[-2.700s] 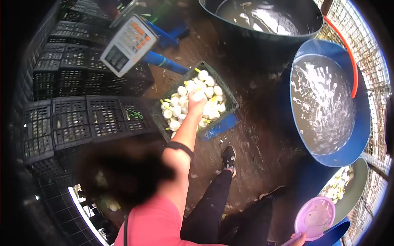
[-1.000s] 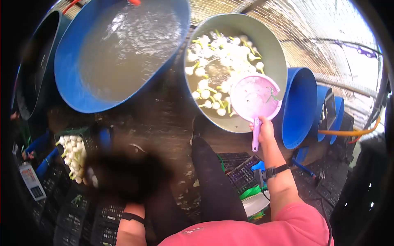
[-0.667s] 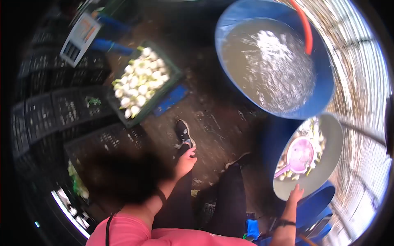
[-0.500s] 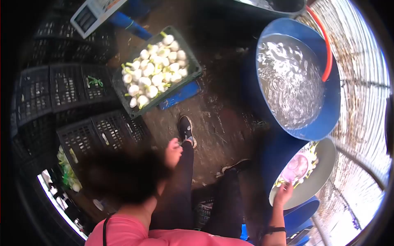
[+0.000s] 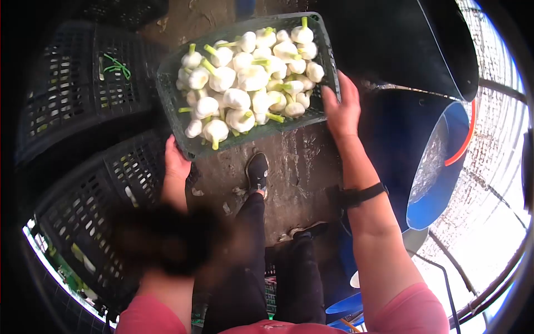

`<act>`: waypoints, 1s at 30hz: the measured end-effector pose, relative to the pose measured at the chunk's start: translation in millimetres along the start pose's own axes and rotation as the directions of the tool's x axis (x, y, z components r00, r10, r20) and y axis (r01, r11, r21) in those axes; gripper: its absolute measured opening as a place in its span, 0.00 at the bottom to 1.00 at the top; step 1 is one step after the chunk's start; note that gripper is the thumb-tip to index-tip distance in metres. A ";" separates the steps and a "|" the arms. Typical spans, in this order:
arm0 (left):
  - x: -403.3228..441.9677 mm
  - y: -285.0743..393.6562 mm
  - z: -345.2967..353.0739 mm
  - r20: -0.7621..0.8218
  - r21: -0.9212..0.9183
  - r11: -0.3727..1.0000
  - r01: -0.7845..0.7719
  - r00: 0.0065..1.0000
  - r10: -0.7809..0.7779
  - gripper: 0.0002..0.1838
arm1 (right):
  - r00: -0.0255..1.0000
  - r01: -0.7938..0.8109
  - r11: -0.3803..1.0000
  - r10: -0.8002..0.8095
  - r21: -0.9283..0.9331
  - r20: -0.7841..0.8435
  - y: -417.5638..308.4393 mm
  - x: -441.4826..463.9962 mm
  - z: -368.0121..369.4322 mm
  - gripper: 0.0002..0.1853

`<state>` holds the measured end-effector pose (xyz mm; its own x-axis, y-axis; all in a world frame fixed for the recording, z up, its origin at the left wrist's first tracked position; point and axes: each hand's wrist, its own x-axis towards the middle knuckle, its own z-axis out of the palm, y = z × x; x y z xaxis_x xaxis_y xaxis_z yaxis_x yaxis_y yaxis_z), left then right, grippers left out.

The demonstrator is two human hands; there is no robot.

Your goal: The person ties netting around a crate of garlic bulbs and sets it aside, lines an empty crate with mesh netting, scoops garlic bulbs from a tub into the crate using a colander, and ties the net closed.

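Observation:
A dark green plastic crate (image 5: 261, 135) full of white garlic bulbs (image 5: 253, 78) with short green stems is between my two hands. My left hand (image 5: 177, 161) grips its near left corner, fingers up along the outer side. My right hand (image 5: 343, 108) clasps the right end wall, thumb by the rim. The crate looks raised above the floor and tilts slightly, its right side farther up in view. Dark, blurred hair (image 5: 167, 239) covers part of my left forearm.
Stacked black crates (image 5: 119, 83) line the left side, one with a green tie (image 5: 117, 67) on it. To the right stands a blue barrel (image 5: 439, 183) of water with an orange hose (image 5: 464, 142). A large dark container (image 5: 411, 50) stands beyond. The brown floor (image 5: 300, 178) looks wet.
My right hand has left the pale tub with the pink bowl and moved to the crate. Both hands now hold the crate, which appears larger and closer. The view has shifted left.

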<state>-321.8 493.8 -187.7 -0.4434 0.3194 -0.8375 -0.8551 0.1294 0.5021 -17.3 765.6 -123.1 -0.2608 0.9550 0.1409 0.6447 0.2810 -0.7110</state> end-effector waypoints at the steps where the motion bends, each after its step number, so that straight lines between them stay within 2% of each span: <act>1: 0.3 0.5 5.0 0.051 0.025 1.000 -0.018 0.999 0.017 0.24 | 0.979 0.182 0.983 -0.181 -0.005 0.090 -25.8 12.5 13.6 0.24; 2: 0.2 -0.7 8.0 0.100 0.047 0.998 -0.039 0.994 0.034 0.24 | 0.940 0.284 0.958 -0.287 0.043 0.187 -48.6 16.1 35.0 0.25; 3: -0.3 -3.8 9.9 0.001 0.043 0.998 -0.045 0.999 0.045 0.24 | 0.904 0.306 0.946 -0.323 0.105 0.280 -77.2 4.7 51.4 0.27; 4: 1.4 -9.1 4.3 -0.004 0.025 0.999 -0.030 1.000 0.030 0.24 | 0.819 0.436 0.900 -0.409 0.027 0.402 -91.8 -1.1 76.4 0.30; 5: 7.7 -13.3 -4.4 -0.008 -0.009 1.000 -0.001 1.000 0.001 0.23 | 0.734 0.539 0.842 -0.486 0.029 0.475 -109.4 -8.0 91.4 0.35; 6: 15.4 -16.4 -14.1 -0.011 -0.038 0.999 0.025 1.000 -0.025 0.22 | 0.697 0.567 0.823 -0.475 -0.008 0.537 -106.6 -12.7 106.3 0.29; 8: 31.0 -24.8 -35.5 -0.056 -0.030 0.999 0.039 0.998 -0.041 0.21 | 0.640 0.631 0.754 -0.373 -0.183 0.671 -96.5 1.2 92.2 0.31; 9: 36.3 -27.7 -41.1 -0.055 -0.042 0.995 0.090 0.994 -0.092 0.21 | 0.653 0.602 0.782 -0.366 -0.163 0.663 -81.2 -0.7 88.2 0.31; 10: 38.0 -27.4 -43.0 -0.055 -0.056 0.989 0.140 0.988 -0.143 0.20 | 0.772 0.459 0.854 -0.248 -0.244 0.585 -72.5 -10.8 82.4 0.30; 11: 30.8 -23.2 -34.3 -0.063 -0.056 0.983 0.176 0.982 -0.180 0.19 | 0.786 0.308 0.904 -0.067 -0.296 0.614 -58.1 -8.4 73.7 0.31; 12: 28.4 -22.2 -31.5 -0.063 -0.062 0.982 0.178 0.981 -0.182 0.19 | 0.816 0.203 0.901 0.061 -0.384 0.574 -44.1 -7.5 66.7 0.33; 14: 28.2 -23.9 -29.1 0.069 -0.054 0.975 0.217 0.975 -0.213 0.19 | 0.825 0.203 0.874 0.090 -0.442 0.558 -40.8 -1.6 66.5 0.33; 15: 35.6 -31.4 -42.8 0.069 -0.060 0.973 0.223 0.973 -0.219 0.19 | 0.754 0.257 0.865 0.100 -0.431 0.650 -48.0 6.4 66.7 0.35; 16: 52.9 -45.8 -67.2 0.031 0.090 0.982 0.169 0.985 -0.172 0.19 | 0.697 0.288 0.858 0.118 -0.426 0.708 -57.6 13.1 68.1 0.38; 18: 70.8 -65.1 -93.0 0.002 0.226 0.968 0.110 0.994 -0.114 0.19 | 0.828 0.321 0.875 -0.072 -0.363 0.557 -74.6 9.7 80.3 0.41; 19: 64.0 -65.9 -91.1 0.041 0.373 0.927 0.032 0.998 -0.051 0.19 | 0.859 0.297 0.926 -0.153 -0.234 0.488 -88.5 6.0 87.0 0.42; 20: 61.7 -67.3 -86.1 0.005 0.127 0.988 0.084 0.996 -0.085 0.19 | 0.803 0.366 0.891 -0.156 -0.268 0.575 -93.1 -2.0 100.6 0.40; 21: 51.3 -61.1 -69.9 -0.030 -0.131 0.985 0.114 0.992 -0.119 0.19 | 0.748 0.448 0.831 -0.146 -0.330 0.648 -101.7 -9.9 114.6 0.38; 22: 40.7 -55.2 -54.2 -0.036 -0.132 0.985 0.111 0.993 -0.117 0.19 | 0.690 0.527 0.761 -0.123 -0.379 0.713 -104.9 -14.8 124.8 0.36; 24: 17.6 -47.6 -31.9 -0.222 -0.012 0.989 -0.148 0.965 0.141 0.20 | 0.720 0.524 0.773 -0.179 -0.356 0.670 -80.1 -14.3 143.4 0.33; 25: 16.6 -53.2 -40.2 -0.282 0.092 0.982 -0.166 0.941 0.186 0.21 | 0.726 0.495 0.807 -0.181 -0.322 0.663 -77.9 -13.3 143.3 0.32; 28: -8.0 -52.6 -41.1 -0.302 0.140 0.988 -0.063 0.948 0.103 0.20 | 0.688 0.487 0.830 -0.171 -0.274 0.705 -85.0 -5.7 132.1 0.33; 30: -18.5 -47.4 -24.0 -0.315 0.087 0.992 -0.090 0.942 0.113 0.17 | 0.619 0.480 0.852 -0.160 -0.209 0.769 -91.2 7.8 111.3 0.33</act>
<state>-279.5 459.2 -201.2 -0.5989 0.0200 -0.8005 -0.7853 0.1812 0.5921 -158.1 736.9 -133.9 -0.8172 0.4733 -0.3290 0.5742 0.7175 -0.3942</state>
